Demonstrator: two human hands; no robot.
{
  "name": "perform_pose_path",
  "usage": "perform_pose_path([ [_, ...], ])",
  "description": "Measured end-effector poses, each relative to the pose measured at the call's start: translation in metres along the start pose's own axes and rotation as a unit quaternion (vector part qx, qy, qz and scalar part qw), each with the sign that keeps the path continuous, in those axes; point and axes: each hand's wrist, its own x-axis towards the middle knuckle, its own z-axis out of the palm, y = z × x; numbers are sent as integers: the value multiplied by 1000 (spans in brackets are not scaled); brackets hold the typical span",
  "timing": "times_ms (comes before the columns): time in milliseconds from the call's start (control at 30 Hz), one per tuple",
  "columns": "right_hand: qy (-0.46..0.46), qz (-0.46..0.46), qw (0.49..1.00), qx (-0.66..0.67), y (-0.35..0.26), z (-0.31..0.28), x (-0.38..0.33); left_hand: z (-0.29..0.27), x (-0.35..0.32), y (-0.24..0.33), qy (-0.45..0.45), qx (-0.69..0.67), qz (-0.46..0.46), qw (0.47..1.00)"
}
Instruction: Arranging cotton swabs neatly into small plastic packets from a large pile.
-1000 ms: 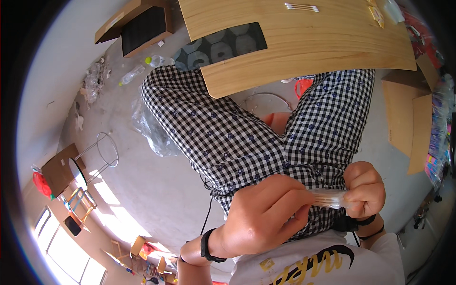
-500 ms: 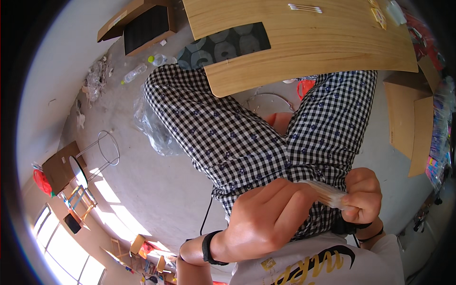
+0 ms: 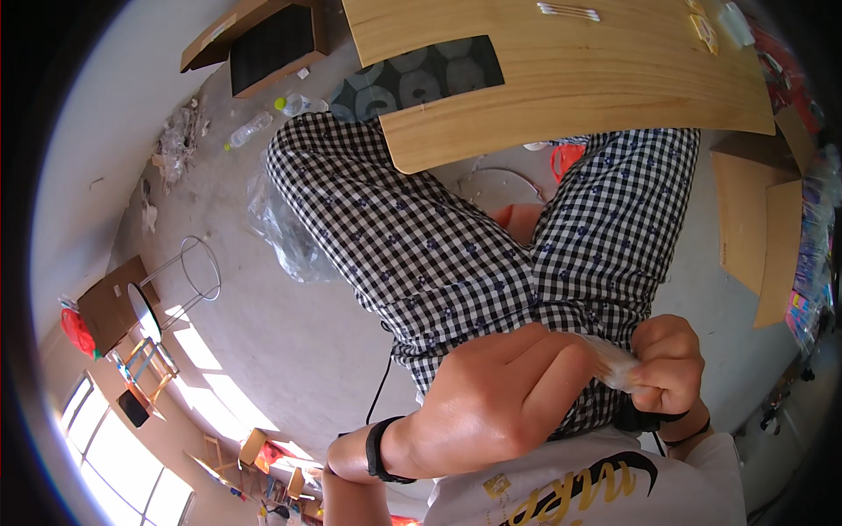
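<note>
Over my lap, both hands are closed on a clear plastic bag of cotton swabs (image 3: 614, 361), whose thin, light-brown sticks show through the film. My left hand (image 3: 504, 394), with a black band at its wrist, grips one end; its knuckles hide its fingertips and much of the bag. At the other end, my right hand (image 3: 668, 364) pinches the gathered film between thumb and fingers. Beyond my knees, several loose cotton swabs (image 3: 568, 11) lie side by side on a wooden table (image 3: 579, 96).
A dark patterned mat (image 3: 421, 79) lies along the table's left part. Small yellow packets (image 3: 703, 33) are at its far right. An open cardboard box (image 3: 745, 210) stands right of my legs. Plastic bottles (image 3: 250, 130) and a crumpled clear bag (image 3: 285, 228) lie on the floor to the left.
My left hand has shifted slightly right and turned, so less of the sticks shows between my hands. My right hand stays nearly in place, still pinching the bag.
</note>
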Motion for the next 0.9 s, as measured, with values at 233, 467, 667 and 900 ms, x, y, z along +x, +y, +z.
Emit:
perform_pose_path([
  [233, -17, 28, 998, -44, 15, 7, -32, 22, -7, -17, -66, -23, 2, 998],
  [467, 12, 81, 996, -30, 20, 10, -47, 34, -7, -17, -49, -74, -63, 994],
  [667, 52, 94, 994, -19, 16, 15, -33, 35, -3, -13, -45, -57, -81, 994],
  [900, -29, 111, 993, -5, 18, 6, -33, 37, -3, -13, -42, -42, -80, 995],
])
